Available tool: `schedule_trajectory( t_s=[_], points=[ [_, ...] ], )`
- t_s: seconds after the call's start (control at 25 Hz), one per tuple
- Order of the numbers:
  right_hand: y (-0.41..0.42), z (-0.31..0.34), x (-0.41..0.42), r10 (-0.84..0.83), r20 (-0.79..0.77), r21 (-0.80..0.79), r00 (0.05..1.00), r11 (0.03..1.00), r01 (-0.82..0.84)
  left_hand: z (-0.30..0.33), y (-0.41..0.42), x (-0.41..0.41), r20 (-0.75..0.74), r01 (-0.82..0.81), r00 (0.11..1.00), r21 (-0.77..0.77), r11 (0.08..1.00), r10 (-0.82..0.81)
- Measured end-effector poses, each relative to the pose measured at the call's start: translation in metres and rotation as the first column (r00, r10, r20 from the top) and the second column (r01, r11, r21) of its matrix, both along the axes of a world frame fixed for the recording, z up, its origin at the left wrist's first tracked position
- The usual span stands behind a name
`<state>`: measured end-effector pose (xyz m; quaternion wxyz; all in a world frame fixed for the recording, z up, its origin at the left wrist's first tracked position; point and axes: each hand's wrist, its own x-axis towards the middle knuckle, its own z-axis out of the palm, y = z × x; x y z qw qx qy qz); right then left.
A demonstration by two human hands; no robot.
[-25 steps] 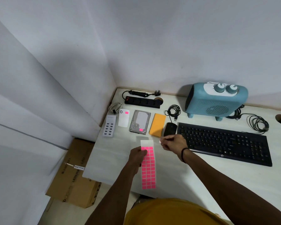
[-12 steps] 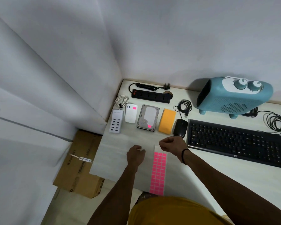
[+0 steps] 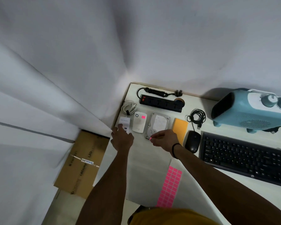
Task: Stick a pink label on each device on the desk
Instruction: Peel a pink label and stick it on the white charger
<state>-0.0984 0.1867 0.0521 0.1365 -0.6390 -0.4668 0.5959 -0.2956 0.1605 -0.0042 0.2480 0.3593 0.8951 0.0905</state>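
A small pink label (image 3: 150,139) shows as a bright sliver pinched between the fingertips of the right hand (image 3: 165,140), held just over the near edge of the hard drive (image 3: 158,125). The right wrist, wearing a dark band, angles in from the lower right, fingers curled toward the left. Left of that pinch, the left hand (image 3: 122,138) lies palm down with fingers spread loosely, holding nothing, its fingertips on the white multi-port charger (image 3: 125,123). Between the two hands sits a white device (image 3: 139,122) already carrying a pink label at its far corner. Right of the pinch lie an orange pack (image 3: 180,126) and a black mouse (image 3: 192,141). Nearer the person, the label sheet (image 3: 169,186) rests flat on the desk (image 3: 146,172), its pink rows mostly full.
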Motion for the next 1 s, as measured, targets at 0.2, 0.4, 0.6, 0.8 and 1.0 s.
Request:
schedule_trajectory(
  t_s=[0.2,0.4,0.6,0.8,1.0],
  points=[
    [0.018,-0.010,0.005,-0.037,0.002,-0.029,0.999,0.999,0.037,-0.019,0.013,-0.014,0.007,0.016,1.000,-0.073,0.997,-0.015],
    [0.024,-0.008,0.013,-0.188,-0.089,-0.110,0.978,0.978,0.178,-0.011,0.020,-0.026,0.141,-0.052,0.989,0.101,0.994,0.037],
    [0.020,0.019,0.010,-0.246,-0.225,-0.154,0.943,0.964,0.215,0.036,0.034,-0.033,0.455,-0.202,0.888,0.258,0.945,0.065],
    [0.019,0.076,0.018,-0.182,-0.381,-0.084,0.907,0.983,0.162,0.091,0.026,-0.019,0.965,-0.587,0.257,0.197,0.785,-0.050],
    [0.005,0.123,0.043,-0.084,-0.439,0.134,0.895,0.978,0.157,0.137,-0.006,0.038,0.971,-0.645,-0.122,0.081,0.759,-0.207]
  ],
)
